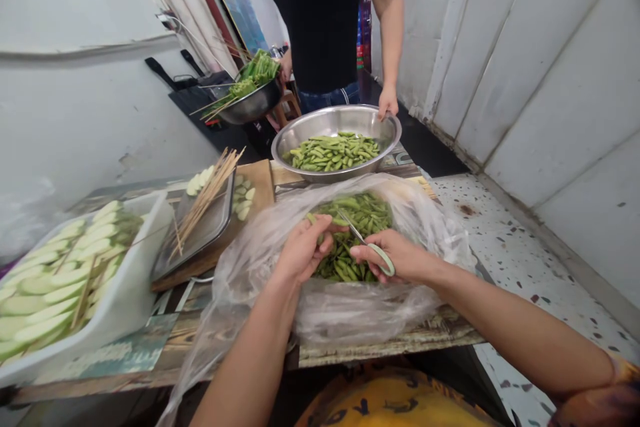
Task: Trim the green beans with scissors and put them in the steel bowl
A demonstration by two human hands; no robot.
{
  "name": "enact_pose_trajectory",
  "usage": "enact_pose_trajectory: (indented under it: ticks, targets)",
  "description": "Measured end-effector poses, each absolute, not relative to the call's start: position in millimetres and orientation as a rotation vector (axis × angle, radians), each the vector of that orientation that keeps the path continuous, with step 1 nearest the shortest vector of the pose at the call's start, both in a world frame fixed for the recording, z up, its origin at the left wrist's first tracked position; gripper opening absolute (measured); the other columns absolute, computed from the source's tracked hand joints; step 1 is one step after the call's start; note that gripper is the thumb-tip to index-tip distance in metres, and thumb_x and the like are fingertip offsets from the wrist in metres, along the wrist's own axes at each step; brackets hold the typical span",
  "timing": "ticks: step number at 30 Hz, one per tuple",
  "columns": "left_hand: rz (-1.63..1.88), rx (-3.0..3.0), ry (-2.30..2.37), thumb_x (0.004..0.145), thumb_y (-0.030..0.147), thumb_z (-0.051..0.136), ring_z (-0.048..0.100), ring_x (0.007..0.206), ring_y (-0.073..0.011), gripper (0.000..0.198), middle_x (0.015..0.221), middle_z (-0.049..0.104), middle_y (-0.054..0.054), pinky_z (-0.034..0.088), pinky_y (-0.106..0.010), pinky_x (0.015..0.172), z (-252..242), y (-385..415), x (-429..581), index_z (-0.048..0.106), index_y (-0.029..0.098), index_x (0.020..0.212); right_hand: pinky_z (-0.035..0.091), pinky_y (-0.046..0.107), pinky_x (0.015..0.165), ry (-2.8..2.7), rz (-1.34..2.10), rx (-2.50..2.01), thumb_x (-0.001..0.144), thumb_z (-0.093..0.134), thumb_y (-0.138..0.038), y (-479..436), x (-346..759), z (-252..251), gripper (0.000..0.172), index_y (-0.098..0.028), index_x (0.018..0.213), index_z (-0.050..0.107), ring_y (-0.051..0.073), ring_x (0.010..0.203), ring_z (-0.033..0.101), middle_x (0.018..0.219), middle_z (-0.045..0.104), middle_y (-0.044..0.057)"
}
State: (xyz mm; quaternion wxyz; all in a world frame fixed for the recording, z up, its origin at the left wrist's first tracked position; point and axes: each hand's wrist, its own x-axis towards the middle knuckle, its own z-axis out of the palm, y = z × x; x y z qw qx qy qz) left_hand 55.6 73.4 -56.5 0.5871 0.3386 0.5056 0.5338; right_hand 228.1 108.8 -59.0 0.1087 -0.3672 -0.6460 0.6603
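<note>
My left hand (306,247) is closed with a green edamame pod (312,218) pinched in its fingers, above an open clear plastic bag (255,260). In my right hand (395,255) is a pair of scissors (381,257) with pale green handles, its blades pointing up and left toward my left fingertips. Below both hands, a heap of edamame pods (345,270) fills the middle of the bag. Just beyond the bag, a wide steel basin (327,121) holds more edamame pods (335,152).
A person in a black top (320,20) stands opposite, one hand on the basin's rim, the other at a bowl of skewered greens (250,103). To the left are a white tub (150,240) of skewered pale green slices and a metal tray (200,240) with bamboo skewers (210,197).
</note>
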Motion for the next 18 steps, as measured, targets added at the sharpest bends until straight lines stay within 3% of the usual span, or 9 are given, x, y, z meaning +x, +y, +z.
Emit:
enact_pose_trajectory:
  ticks: [3, 7, 9, 12, 14, 18]
  targets:
    - [1.307, 0.732, 1.223, 0.068, 0.031, 0.063, 0.034, 0.034, -0.0031, 0.021, 0.046, 0.053, 0.002, 0.014, -0.015, 0.034, -50, 74, 51, 0.05, 0.014, 0.069, 0.024, 0.014, 0.027, -1.87, 1.909, -1.133, 0.076, 0.059, -0.05, 110, 229, -59, 0.038, -0.013, 0.067, 0.055, 0.004, 0.031, 0.041, 0.042, 0.046, -0.006]
    - [1.464, 0.543, 1.233, 0.059, 0.022, 0.054, 0.054, 0.047, -0.01, 0.011, 0.066, 0.065, -0.005, 0.035, -0.018, 0.041, -42, 75, 35, 0.045, 0.016, 0.064, 0.025, 0.015, 0.026, -1.836, 1.901, -1.121, 0.077, 0.058, -0.051, 117, 231, -63, 0.038, -0.013, 0.073, 0.058, 0.006, 0.033, 0.044, 0.043, 0.049, -0.004]
    - [1.441, 0.606, 1.284, 0.058, 0.023, 0.052, 0.048, 0.04, -0.0081, 0.011, 0.061, 0.062, -0.002, 0.031, -0.018, 0.038, -42, 73, 27, 0.045, 0.017, 0.063, 0.025, 0.015, 0.026, -1.836, 1.909, -1.1, 0.077, 0.058, -0.051, 120, 232, -65, 0.038, -0.013, 0.075, 0.058, 0.006, 0.033, 0.043, 0.043, 0.05, -0.004]
    - [1.207, 0.975, 1.586, 0.061, 0.029, 0.061, 0.03, 0.032, -0.0045, 0.015, 0.043, 0.044, 0.007, 0.018, -0.018, 0.035, -46, 68, 22, 0.053, 0.016, 0.065, 0.025, 0.015, 0.026, -1.856, 1.921, -1.061, 0.076, 0.058, -0.052, 121, 232, -65, 0.039, -0.013, 0.074, 0.057, 0.006, 0.033, 0.043, 0.042, 0.049, -0.004]
    - [0.918, 1.291, 1.823, 0.06, 0.036, 0.066, 0.033, 0.037, -0.006, 0.021, 0.042, 0.042, 0.007, 0.021, -0.02, 0.04, -50, 65, 25, 0.059, 0.016, 0.063, 0.026, 0.015, 0.027, -1.876, 1.918, -1.061, 0.076, 0.059, -0.052, 121, 233, -63, 0.039, -0.013, 0.074, 0.058, 0.006, 0.033, 0.043, 0.042, 0.049, -0.004]
    - [0.468, 1.679, 2.083, 0.061, 0.043, 0.067, 0.044, 0.048, -0.0115, 0.026, 0.05, 0.055, 0.001, 0.024, -0.023, 0.047, -56, 63, 33, 0.065, 0.017, 0.059, 0.026, 0.015, 0.027, -1.884, 1.927, -1.067, 0.073, 0.063, -0.051, 120, 233, -61, 0.038, -0.013, 0.073, 0.058, 0.007, 0.034, 0.045, 0.044, 0.05, -0.004]
